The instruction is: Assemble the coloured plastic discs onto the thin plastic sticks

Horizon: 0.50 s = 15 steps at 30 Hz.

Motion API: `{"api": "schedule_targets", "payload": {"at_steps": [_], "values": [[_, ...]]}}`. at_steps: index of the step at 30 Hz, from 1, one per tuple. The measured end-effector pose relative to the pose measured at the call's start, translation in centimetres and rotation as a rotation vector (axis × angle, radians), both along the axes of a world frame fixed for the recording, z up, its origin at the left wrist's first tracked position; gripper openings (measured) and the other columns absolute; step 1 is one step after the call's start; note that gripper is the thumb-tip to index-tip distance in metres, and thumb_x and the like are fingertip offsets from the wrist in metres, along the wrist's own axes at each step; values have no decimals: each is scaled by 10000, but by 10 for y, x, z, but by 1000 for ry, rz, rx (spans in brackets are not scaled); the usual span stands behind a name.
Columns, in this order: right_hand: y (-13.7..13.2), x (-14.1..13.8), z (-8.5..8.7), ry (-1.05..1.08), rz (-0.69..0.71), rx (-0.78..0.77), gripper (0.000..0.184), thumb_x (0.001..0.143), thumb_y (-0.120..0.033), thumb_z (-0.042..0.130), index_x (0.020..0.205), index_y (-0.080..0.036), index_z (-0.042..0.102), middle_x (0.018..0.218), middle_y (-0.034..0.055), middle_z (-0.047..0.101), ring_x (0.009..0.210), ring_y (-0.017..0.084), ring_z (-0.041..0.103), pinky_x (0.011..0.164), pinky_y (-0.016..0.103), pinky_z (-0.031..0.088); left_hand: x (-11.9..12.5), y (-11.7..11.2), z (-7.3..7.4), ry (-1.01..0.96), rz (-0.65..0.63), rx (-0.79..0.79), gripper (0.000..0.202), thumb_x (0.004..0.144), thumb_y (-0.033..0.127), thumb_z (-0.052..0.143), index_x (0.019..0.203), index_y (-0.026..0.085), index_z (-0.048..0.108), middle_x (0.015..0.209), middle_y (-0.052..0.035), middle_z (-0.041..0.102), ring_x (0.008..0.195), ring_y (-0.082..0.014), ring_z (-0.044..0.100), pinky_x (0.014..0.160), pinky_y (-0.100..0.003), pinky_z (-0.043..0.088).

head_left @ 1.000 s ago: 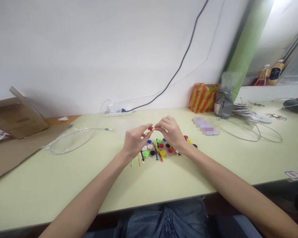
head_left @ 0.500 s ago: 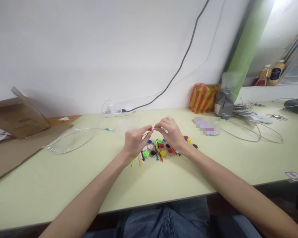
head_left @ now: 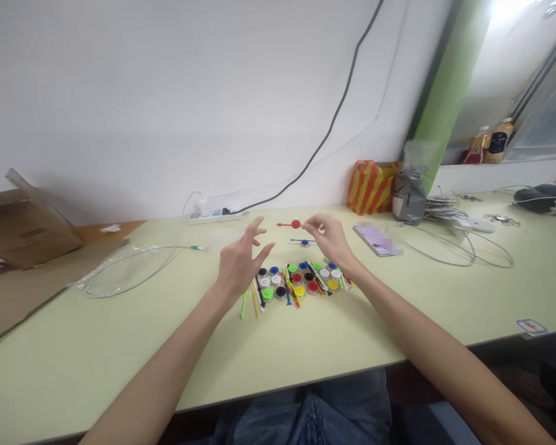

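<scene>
At the far left, a cardboard sheet (head_left: 23, 228) rests by the edge of the pale green table (head_left: 120, 352). A coiled cable (head_left: 125, 272) in clear plastic lies on the table, with a power strip (head_left: 215, 216) against the wall at its 2 o'clock.

The left hand (head_left: 241, 259) is spread wide, its fingers apart and pinching nothing. A moment ago both hands were pressed close around a red piece; now they have parted, and a red disc (head_left: 295, 224) with a thin stick sits free at the left hand's 2 o'clock. Just below it is a blue disc (head_left: 303, 241), also on a thin stick. Both seem to rest on the table, though they are too small to be sure.

Coloured caps (head_left: 296, 278) stand in tight rows at the left hand's 4 o'clock, with loose sticks (head_left: 256, 296) among and beside them.

The right hand (head_left: 331, 241) is half curled, close to the blue disc at its 9 o'clock; I cannot tell whether it pinches anything small.

Further right are a phone (head_left: 377, 241), partly blurred out, and a striped bag (head_left: 373, 186) by the wall.
</scene>
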State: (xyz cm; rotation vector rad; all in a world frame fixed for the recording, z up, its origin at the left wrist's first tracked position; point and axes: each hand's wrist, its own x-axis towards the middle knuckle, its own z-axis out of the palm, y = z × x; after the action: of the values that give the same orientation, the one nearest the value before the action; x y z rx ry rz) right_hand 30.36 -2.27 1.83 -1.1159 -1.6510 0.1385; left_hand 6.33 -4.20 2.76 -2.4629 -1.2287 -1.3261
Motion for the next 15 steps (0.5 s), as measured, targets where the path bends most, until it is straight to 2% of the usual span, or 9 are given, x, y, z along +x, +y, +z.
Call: {"api": "schedule_targets", "payload": {"at_steps": [3,7,11,15], "values": [[16,19,-8,-22,-50,-240,264,882,-355,635,780,-152,769,735,56,722,690,184,585,664,306,411,-1,2,-1,24,31,-11,485,987,319,510,1458,272,403,1080,-9,743,774,-152,698,687,-245,478],[24,27,-18,-258,-66,-471,305,893,-351,610,803,-123,791,697,52,710,642,149,555,603,261,370,2,1,-6,75,19,-76,474,989,299,459,1455,251,386,972,10,731,681,-132,672,642,-235,451],[25,27,-20,-416,-149,-577,344,938,-361,571,838,-110,784,720,73,707,670,152,567,589,251,343,4,0,-7,108,37,-107,476,983,271,437,1454,252,375,917,28,721,635,-119,641,625,-232,439],[25,26,-21,-510,-205,-610,284,942,-327,585,863,-126,771,798,116,726,767,187,611,675,260,366,4,0,-6,123,40,-99,489,975,242,436,1459,246,362,909,28,713,637,-118,632,634,-236,436]]}}
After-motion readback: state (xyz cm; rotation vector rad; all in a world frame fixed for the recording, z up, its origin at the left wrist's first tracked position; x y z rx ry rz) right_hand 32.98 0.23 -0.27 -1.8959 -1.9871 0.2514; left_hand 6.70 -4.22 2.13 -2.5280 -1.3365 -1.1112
